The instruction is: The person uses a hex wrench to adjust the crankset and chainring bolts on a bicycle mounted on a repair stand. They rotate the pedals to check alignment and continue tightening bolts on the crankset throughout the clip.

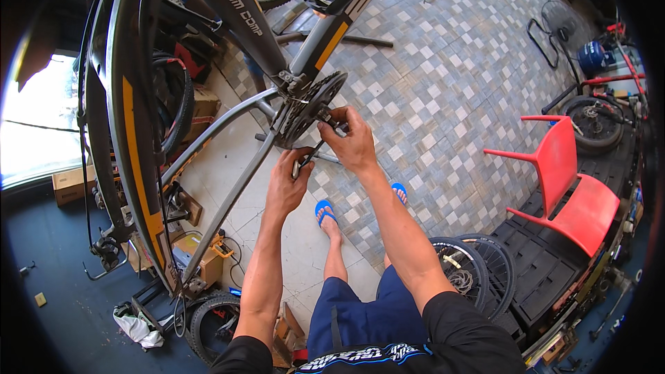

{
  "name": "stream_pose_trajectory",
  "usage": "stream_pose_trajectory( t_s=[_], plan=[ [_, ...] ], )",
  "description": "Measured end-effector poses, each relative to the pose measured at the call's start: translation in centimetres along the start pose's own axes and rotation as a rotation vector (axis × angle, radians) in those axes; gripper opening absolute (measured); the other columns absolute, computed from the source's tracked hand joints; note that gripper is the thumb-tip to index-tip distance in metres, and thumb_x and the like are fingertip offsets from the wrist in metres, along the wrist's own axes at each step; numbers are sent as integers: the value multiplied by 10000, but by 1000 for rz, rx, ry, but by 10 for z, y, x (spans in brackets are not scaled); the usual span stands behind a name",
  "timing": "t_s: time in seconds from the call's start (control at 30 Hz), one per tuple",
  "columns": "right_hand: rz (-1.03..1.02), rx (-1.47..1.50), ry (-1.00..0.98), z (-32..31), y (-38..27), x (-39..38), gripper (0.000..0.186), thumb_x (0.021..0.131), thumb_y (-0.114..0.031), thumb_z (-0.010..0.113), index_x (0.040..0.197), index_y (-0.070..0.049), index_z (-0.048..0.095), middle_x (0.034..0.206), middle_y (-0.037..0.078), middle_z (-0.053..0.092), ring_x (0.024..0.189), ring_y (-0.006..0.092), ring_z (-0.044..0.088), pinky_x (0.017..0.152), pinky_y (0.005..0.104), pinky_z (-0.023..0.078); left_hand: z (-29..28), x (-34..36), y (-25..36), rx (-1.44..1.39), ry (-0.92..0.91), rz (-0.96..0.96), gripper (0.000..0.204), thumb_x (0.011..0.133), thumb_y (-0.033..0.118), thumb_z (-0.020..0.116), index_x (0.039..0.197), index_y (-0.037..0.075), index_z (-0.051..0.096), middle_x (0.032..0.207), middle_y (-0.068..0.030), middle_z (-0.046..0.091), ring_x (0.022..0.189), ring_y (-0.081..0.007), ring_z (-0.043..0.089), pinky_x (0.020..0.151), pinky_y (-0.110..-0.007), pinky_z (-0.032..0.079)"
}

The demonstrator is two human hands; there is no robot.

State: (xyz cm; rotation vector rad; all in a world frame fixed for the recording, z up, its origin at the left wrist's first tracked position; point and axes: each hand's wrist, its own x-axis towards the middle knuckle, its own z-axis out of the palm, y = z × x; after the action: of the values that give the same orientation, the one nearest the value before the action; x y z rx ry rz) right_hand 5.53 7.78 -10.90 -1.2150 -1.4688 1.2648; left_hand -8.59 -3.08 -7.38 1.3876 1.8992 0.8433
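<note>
A grey bicycle frame [138,159] with orange stripes hangs at left and centre, its chainring [305,107] facing right. My left hand [289,179] is just below the chainring, fingers closed on a small silver metal piece [299,165], perhaps a tool or crank end. My right hand [352,140] is bent at the chainring's centre, thumb and fingers closed around something at the crank hub, mostly hidden by them. A thin dark bar runs between the two hands; whether it is the crank arm or a tool I cannot tell.
A red chair [582,211] stands at right on a black slatted surface [526,277], near loose wheels [471,273]. Cardboard boxes [76,183], tyres [208,322] and parts crowd the left. A stand leg [367,41] lies over the checked tile floor [426,83]. My sandalled feet show below.
</note>
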Motion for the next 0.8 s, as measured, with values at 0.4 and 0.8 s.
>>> stream_pose_trajectory(
  t_s=[0.4,0.8],
  plan=[
    [-62,-120,-34,0,0,2,317,937,-311,685,933,6,672,856,206,667,847,395,644,748,465,496,-3,1,-2,24,-14,19,262,914,94,684,1168,31,675,1016,-163,643,903,-330,639,821,-422,503],
    [-233,-228,-35,5,11,6,288,1005,-241,602,867,11,622,811,243,630,787,439,613,684,476,473,-2,1,-1,37,-20,-2,267,911,95,688,1170,34,675,1037,-168,653,926,-346,647,834,-430,505]
  ],
)
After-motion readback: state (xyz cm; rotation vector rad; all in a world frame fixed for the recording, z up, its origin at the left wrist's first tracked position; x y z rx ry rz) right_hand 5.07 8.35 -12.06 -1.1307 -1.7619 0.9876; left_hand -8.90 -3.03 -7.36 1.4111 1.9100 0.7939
